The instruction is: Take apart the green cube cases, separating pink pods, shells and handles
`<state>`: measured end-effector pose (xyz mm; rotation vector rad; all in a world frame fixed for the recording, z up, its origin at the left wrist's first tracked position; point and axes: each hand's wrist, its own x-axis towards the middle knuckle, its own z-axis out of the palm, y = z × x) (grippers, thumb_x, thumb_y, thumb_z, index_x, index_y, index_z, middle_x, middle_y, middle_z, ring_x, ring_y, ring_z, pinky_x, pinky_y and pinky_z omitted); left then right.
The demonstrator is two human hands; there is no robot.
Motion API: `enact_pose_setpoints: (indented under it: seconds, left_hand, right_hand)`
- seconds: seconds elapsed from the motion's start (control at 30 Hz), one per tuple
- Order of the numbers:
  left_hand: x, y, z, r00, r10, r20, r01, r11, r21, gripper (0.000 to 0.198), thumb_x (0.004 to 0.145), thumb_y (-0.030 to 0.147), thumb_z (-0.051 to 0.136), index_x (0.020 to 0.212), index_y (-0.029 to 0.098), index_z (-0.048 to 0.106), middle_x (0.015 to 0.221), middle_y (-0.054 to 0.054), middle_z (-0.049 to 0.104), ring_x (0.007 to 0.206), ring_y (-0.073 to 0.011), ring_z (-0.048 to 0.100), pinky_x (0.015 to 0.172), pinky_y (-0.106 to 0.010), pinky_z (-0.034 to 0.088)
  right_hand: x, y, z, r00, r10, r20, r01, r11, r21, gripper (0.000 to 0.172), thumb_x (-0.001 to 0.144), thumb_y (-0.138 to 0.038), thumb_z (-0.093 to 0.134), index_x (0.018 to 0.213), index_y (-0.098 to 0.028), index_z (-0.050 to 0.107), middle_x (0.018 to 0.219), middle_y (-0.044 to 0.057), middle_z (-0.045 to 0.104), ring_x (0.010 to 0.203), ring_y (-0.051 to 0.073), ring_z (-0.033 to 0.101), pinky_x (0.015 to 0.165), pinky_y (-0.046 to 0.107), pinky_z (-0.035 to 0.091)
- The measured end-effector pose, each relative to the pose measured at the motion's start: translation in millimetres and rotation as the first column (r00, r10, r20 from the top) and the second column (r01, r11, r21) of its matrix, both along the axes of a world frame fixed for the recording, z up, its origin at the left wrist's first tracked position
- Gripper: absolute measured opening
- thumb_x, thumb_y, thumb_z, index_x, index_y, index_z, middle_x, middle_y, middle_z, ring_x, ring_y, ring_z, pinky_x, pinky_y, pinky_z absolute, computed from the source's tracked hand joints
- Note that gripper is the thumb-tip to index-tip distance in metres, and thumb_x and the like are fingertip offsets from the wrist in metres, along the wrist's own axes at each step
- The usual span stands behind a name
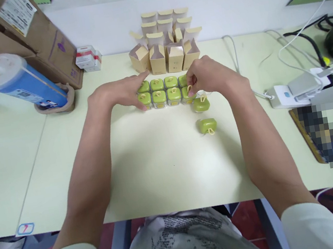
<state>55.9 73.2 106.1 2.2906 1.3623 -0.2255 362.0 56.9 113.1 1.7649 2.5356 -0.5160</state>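
Small clear jars with green lids and pale loops stand in two rows, among them a front-row jar (159, 99). My left hand (123, 92) rests against the left end of the rows, thumb and fingers spread around that end. At the right end, my right hand (203, 75) pinches the looped green lid (187, 92) of the last front jar; its other fingers are curled and partly hidden. Just right of it a loose-looking green lid (201, 104) lies tilted, with a pale rim partly visible behind it. Nearer me, another green lid (207, 125) lies on the table.
Several open cardboard boxes (158, 60) stand behind the jars by the wall. On the left are a blue cup (37, 88), a large carton (53, 49) and small white-red boxes (86, 58). A power strip (288, 94), cables and a phone (321, 133) lie right.
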Motion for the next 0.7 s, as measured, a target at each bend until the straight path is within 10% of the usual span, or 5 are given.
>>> enact_pose_setpoints:
  seconds: [0.33, 0.53, 0.7]
  left_hand:
    - [1, -2, 3.3, 0.999, -0.028, 0.03, 0.028, 1.0, -0.001, 0.137, 0.074, 0.057, 0.084, 0.191, 0.02, 0.023, 0.193, -0.014, 0.045, 0.17, -0.0406, 0.053, 0.144, -0.051, 0.042]
    - [-2, 4, 0.1, 1.0, -0.004, 0.001, 0.004, 1.0, -0.023, 0.143, 0.071, 0.067, 0.087, 0.193, 0.038, 0.017, 0.193, -0.008, 0.048, 0.172, -0.0399, 0.052, 0.14, -0.049, 0.046]
    - [-2, 4, 1.3, 1.0, -0.022, -0.018, 0.022, 1.0, -0.011, 0.143, 0.072, 0.068, 0.087, 0.193, 0.04, 0.016, 0.189, -0.008, 0.053, 0.173, -0.042, 0.051, 0.14, -0.051, 0.045]
  right_hand:
    - [0, 2, -2.8, 0.999, -0.048, -0.017, 0.047, 0.998, -0.032, 0.033, 0.094, -0.037, 0.096, 0.077, -0.025, 0.071, 0.089, 0.006, 0.081, 0.09, 0.026, 0.076, 0.077, 0.04, 0.058]
    - [11, -2, 11.4, 0.999, 0.019, -0.046, -0.022, 0.998, -0.052, 0.006, 0.096, -0.028, 0.087, 0.099, -0.025, 0.083, 0.1, 0.006, 0.083, 0.092, 0.025, 0.077, 0.078, 0.038, 0.061]
    - [22, -4, 13.3, 0.996, 0.056, -0.064, -0.05, 0.994, 0.095, 0.073, 0.089, -0.047, 0.099, 0.155, -0.027, 0.075, 0.147, 0.015, 0.079, 0.145, 0.045, 0.068, 0.108, 0.052, 0.062]
